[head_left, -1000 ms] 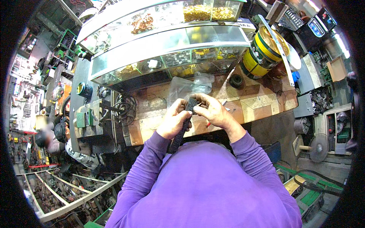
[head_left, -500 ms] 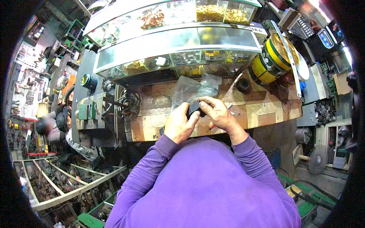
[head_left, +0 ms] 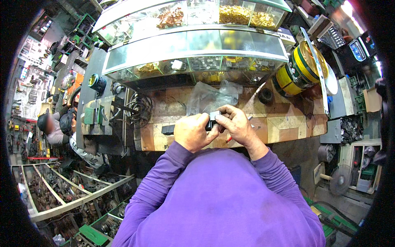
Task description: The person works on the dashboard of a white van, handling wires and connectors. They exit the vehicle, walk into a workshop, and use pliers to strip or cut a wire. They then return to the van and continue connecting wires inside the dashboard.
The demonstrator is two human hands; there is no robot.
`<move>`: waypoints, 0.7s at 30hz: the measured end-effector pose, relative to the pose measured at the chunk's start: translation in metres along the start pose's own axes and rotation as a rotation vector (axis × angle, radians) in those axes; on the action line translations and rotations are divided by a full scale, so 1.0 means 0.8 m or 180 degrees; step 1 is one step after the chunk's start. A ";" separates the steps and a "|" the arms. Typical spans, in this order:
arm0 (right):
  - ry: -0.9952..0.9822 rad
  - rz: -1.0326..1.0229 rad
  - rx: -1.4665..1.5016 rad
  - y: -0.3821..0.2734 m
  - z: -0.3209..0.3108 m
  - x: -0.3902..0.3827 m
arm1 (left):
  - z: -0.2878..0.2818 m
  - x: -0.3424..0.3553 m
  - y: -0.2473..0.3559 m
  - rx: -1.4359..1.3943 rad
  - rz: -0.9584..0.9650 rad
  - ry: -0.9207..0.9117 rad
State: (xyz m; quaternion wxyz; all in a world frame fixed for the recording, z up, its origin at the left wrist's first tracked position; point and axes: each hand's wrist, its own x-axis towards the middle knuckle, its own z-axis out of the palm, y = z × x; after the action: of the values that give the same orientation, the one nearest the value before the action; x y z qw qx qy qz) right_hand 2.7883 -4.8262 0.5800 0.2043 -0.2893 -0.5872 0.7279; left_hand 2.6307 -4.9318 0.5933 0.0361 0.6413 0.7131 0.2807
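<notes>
Close in front of my body, both hands meet over the bench around a small black and grey block-shaped part (head_left: 213, 116). My left hand (head_left: 191, 132) is closed on its left side, thumb and fingers pinching it. From the right, my right hand (head_left: 238, 126) grips the same part between thumb and bent fingers. Much of it is hidden by the fingers, so its exact kind cannot be made out. A dark bar-like piece (head_left: 167, 130) shows just left of my left hand; whether it is held or lies on the bench cannot be told. Behind my hands lies a clear plastic bag (head_left: 209, 99).
Glass-fronted compartment cases (head_left: 197, 59) with small metal parts line the bench's far side. A cable coil (head_left: 141, 108) lies left on the wooden bench (head_left: 284, 127). A black roll (head_left: 265, 96) and yellow-black drum (head_left: 294, 74) are right. Two people (head_left: 61, 127) are far left.
The part has turned in my fingers, and a light grey face now shows on top. My left hand has rolled over it, and the dark bar beside that hand shows more fully.
</notes>
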 end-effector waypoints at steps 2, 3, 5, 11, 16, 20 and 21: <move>0.0334 0.0015 -0.0465 0.010 0.001 0.007 | -0.005 0.000 0.002 -0.0011 -0.0067 -0.0183; 0.0499 0.0020 -0.0697 0.017 0.001 0.009 | -0.002 -0.003 -0.001 -0.0096 -0.0058 -0.0275; 0.0733 -0.0085 -0.0704 0.036 0.000 0.010 | 0.007 -0.011 -0.010 -0.0256 -0.0029 -0.0457; 0.0680 0.0592 0.1469 0.045 -0.059 0.012 | -0.016 -0.019 -0.021 -0.1325 -0.0609 -0.0209; -0.0030 0.0999 0.2012 0.062 -0.049 -0.001 | -0.014 0.010 -0.123 -0.5242 -0.2700 0.0705; -0.0544 0.0714 -0.0280 0.059 -0.001 0.016 | 0.039 0.009 -0.170 -0.5278 -0.3098 0.0386; -0.0597 0.0400 -0.0908 0.053 0.015 0.021 | 0.047 0.009 -0.161 -0.5113 -0.2953 0.0465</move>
State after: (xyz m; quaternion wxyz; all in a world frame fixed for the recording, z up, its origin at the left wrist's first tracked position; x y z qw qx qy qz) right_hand 2.7693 -4.8341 0.5372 0.0598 -0.2823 -0.6817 0.6723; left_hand 2.5296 -4.9147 0.5062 0.5328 0.0554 0.4906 0.6873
